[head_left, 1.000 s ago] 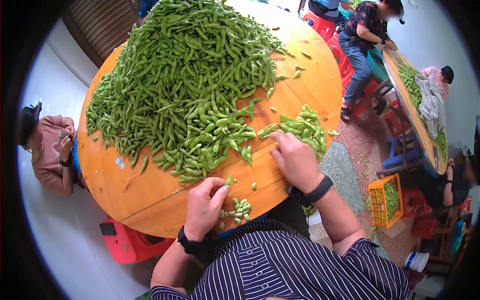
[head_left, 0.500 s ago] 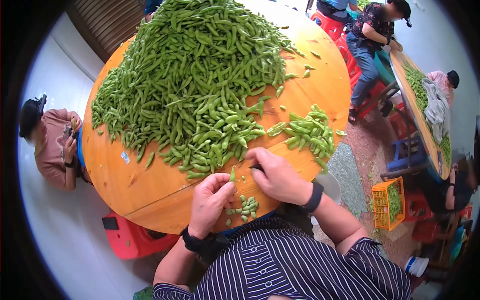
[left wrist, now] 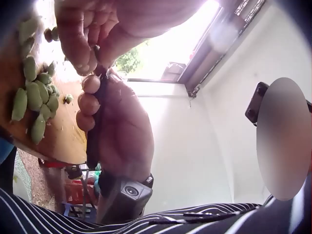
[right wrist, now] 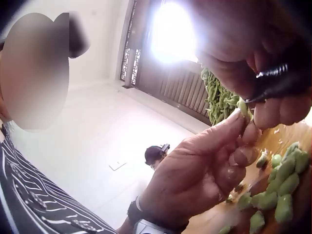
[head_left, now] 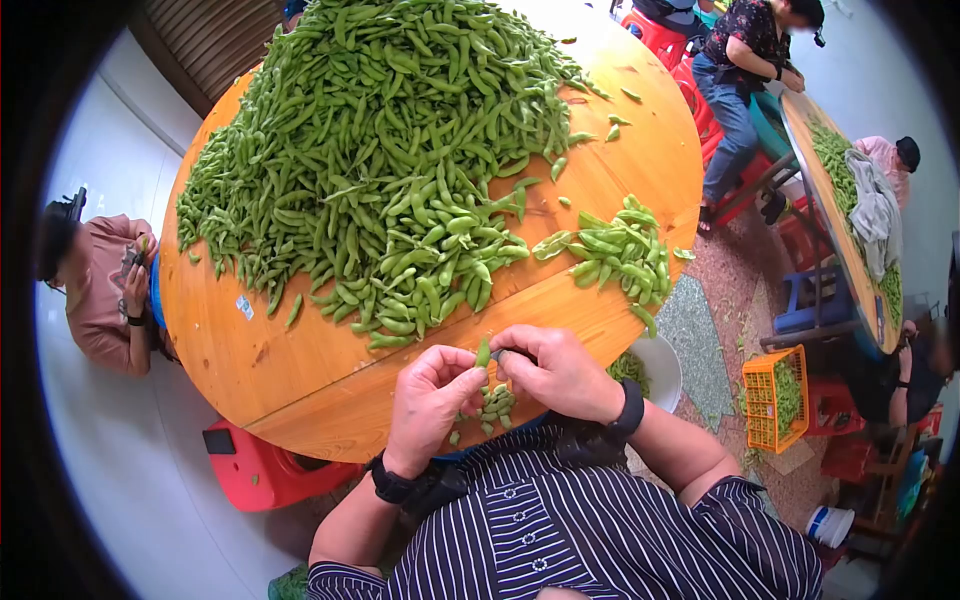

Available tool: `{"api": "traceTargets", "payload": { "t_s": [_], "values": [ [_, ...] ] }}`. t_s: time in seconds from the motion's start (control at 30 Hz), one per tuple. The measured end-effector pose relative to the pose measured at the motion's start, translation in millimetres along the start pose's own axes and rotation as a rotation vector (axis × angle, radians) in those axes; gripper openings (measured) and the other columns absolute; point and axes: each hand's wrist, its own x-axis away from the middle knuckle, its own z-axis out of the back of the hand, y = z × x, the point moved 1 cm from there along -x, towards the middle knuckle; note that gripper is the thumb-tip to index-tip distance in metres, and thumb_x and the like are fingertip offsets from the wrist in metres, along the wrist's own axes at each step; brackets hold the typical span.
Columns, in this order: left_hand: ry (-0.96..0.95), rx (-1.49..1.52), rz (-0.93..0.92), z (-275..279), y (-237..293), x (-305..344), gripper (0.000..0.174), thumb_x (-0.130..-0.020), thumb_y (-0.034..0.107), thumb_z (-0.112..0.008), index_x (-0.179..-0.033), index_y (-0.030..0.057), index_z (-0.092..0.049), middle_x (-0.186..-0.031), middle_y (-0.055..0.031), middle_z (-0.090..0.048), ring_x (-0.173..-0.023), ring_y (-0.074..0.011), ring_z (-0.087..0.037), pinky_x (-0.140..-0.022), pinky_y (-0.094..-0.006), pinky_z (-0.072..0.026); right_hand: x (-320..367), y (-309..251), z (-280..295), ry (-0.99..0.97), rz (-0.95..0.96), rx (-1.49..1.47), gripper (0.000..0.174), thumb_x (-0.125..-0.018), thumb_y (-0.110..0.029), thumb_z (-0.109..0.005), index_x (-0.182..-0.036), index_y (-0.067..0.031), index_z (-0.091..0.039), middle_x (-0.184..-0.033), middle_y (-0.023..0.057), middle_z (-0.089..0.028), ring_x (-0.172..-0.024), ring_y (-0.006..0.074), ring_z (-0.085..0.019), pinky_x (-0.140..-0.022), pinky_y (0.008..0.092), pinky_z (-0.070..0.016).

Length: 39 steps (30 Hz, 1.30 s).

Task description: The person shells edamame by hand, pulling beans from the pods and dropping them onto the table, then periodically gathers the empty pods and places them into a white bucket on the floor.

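My left hand pinches a green soybean pod upright between thumb and fingertips, above the near edge of the round wooden table. Close against it, my right hand grips a slim black-handled tool. Its thin tip meets the pod in the right wrist view; the exact kind of tool I cannot tell. Beneath the hands lies a small group of shelled green beans, partly hidden by the fingers. A tall heap of whole pods covers much of the table beyond.
A smaller pile of pods lies at the table's right edge, above a white basin holding more green pods. An orange crate stands on the floor to the right. A red stool is at lower left. Other people sit around.
My right hand has come from the smaller pile at the right to the pod in my left hand, bringing the black tool against it. My left hand has shifted slightly right, still pinching the pod.
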Motion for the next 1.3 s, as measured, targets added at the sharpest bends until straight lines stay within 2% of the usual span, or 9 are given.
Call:
{"api": "traceTargets", "payload": {
  "t_s": [0.3, 0.47, 0.6, 0.67, 0.7, 0.8, 0.93, 1.17, 1.3],
  "values": [
    [0.042, -0.207, -0.066, -5, -3, 5, 0.015, -0.09, 0.008, -0.067, -0.102, -0.0003, -0.065, -0.08, -0.0012, -0.067, -0.066, -0.0069, -0.061, -0.059, -0.0217, -0.0492, 0, 2, -3, 0.082, 0.114, 0.168, 0.017, -0.087, -0.009, -0.056, -0.095, 0.0034, -0.065, -0.081, 0.0246, -0.066, -0.075, 0.039, -0.067, -0.067, 0.043, -0.0533],
    [0.087, -0.822, -0.573, -10, -2, 8, 0.01, -0.086, 0.0, -0.068, -0.093, -0.0043, -0.064, -0.078, -0.0053, -0.066, -0.065, -0.0091, -0.06, -0.06, -0.0259, -0.0497, 1, 9, -13, 0.124, 0.142, 0.258, 0.015, -0.087, -0.007, -0.055, -0.095, 0.0031, -0.063, -0.08, 0.0247, -0.065, -0.075, 0.0403, -0.066, -0.066, 0.0442, -0.0531],
    [0.079, -0.885, -0.595, -10, -1, 13, 0.009, -0.085, 0.0, -0.068, -0.09, -0.0049, -0.062, -0.078, -0.0072, -0.065, -0.065, -0.0094, -0.059, -0.059, -0.0259, -0.0498, 2, 14, -12, 0.087, 0.145, 0.175, 0.017, -0.087, -0.007, -0.057, -0.1, 0.0019, -0.063, -0.084, 0.0194, -0.067, -0.075, 0.0291, -0.068, -0.068, 0.0365, -0.0533],
    [0.064, -0.626, -0.458, -6, -5, 12, 0.009, -0.085, 0.001, -0.068, -0.09, -0.0028, -0.062, -0.075, -0.0113, -0.065, -0.063, -0.0182, -0.064, -0.059, -0.0279, -0.0496, 1, 15, -9, 0.042, 0.143, 0.108, 0.018, -0.087, -0.007, -0.058, -0.101, 0.0023, -0.063, -0.084, 0.0177, -0.067, -0.075, 0.0255, -0.069, -0.069, 0.0355, -0.0532],
    [0.064, -0.626, -0.457, -4, -4, 12, 0.009, -0.085, 0.001, -0.068, -0.09, -0.0028, -0.062, -0.075, -0.0113, -0.065, -0.063, -0.0182, -0.064, -0.059, -0.0279, -0.0496, 0, 14, -7, -0.01, 0.122, 0.039, 0.017, -0.088, -0.007, -0.057, -0.102, 0.0022, -0.063, -0.084, 0.0128, -0.068, -0.074, 0.0203, -0.067, -0.068, 0.0333, -0.0526],
    [-0.1, -0.112, -0.003, 6, 1, 11, 0.008, -0.091, 0.004, -0.066, -0.095, -0.0013, -0.062, -0.081, -0.0038, -0.067, -0.065, -0.0077, -0.061, -0.059, -0.0213, -0.0492, -1, 20, -3, -0.118, 0.065, -0.146, 0.016, -0.091, -0.008, -0.057, -0.103, 0.0011, -0.062, -0.085, 0.0038, -0.066, -0.072, 0.0112, -0.062, -0.065, 0.028, -0.0509],
    [-0.251, 0.176, 0.162, 15, 3, 5, 0.012, -0.092, 0.008, -0.066, -0.099, 0.0, -0.061, -0.082, -0.006, -0.067, -0.063, -0.0102, -0.062, -0.057, -0.0227, -0.0513, -1, 14, 5, -0.303, -0.163, -0.502, 0.013, -0.095, -0.008, -0.055, -0.104, -0.002, -0.062, -0.085, -0.0036, -0.063, -0.07, 0.0035, -0.057, -0.061, 0.0201, -0.0476],
    [-0.347, 0.359, 0.225, 16, -3, 3, 0.014, -0.093, 0.009, -0.064, -0.103, -0.0001, -0.059, -0.083, -0.0069, -0.066, -0.064, -0.0112, -0.062, -0.056, -0.0228, -0.0513, 1, 9, 7, -0.363, -0.214, -0.588, 0.013, -0.096, -0.01, -0.055, -0.104, -0.0021, -0.061, -0.083, -0.0026, -0.063, -0.071, 0.0029, -0.057, -0.059, 0.0194, -0.0472],
    [-0.277, 0.212, 0.248, 13, 6, 6, 0.015, -0.094, 0.01, -0.064, -0.103, -0.0002, -0.059, -0.084, -0.0067, -0.065, -0.064, -0.0109, -0.061, -0.056, -0.0223, -0.0508, 2, 3, 6, -0.259, -0.073, -0.315, 0.013, -0.095, -0.009, -0.054, -0.103, -0.0014, -0.062, -0.082, -0.0018, -0.063, -0.071, 0.0026, -0.057, -0.059, 0.019, -0.0478]
  ]
}}
